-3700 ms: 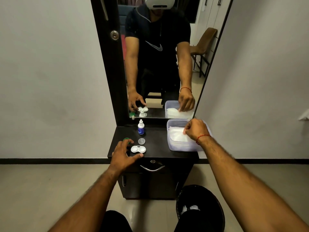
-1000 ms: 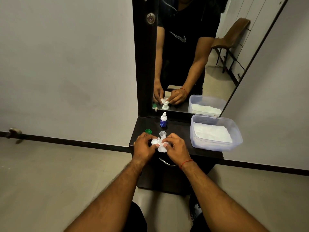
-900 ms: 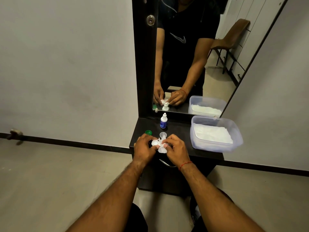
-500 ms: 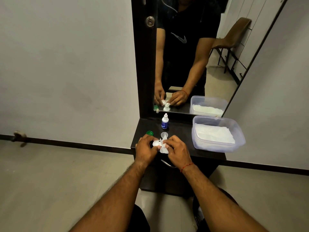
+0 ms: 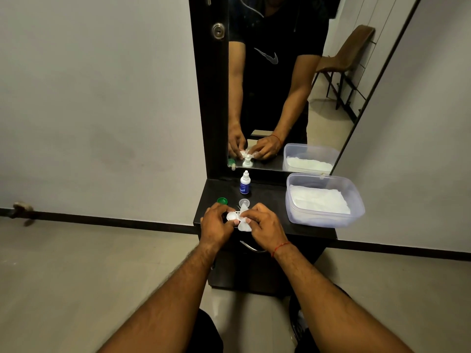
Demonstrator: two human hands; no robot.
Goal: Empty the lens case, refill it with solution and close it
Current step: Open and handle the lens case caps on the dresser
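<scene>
The white lens case (image 5: pixel 232 216) is held just above the front edge of the dark dresser top (image 5: pixel 270 197), between both hands. Its left end is gripped by the curled fingers and thumb of the left hand (image 5: pixel 216 224). A crumpled white tissue (image 5: pixel 244 226) is pinched in the right hand (image 5: pixel 265 226) and pressed against the case's right well, which is hidden by it. Just behind the hands a green cap (image 5: pixel 222 200) and a clear cap (image 5: pixel 244 202) are set apart on the top. Further back, near the mirror (image 5: pixel 280 98), the solution bottle (image 5: pixel 245 183) is stood upright. To the right a clear plastic tub (image 5: pixel 321 219) is seen, with folded white tissues (image 5: pixel 318 202) laid inside.
</scene>
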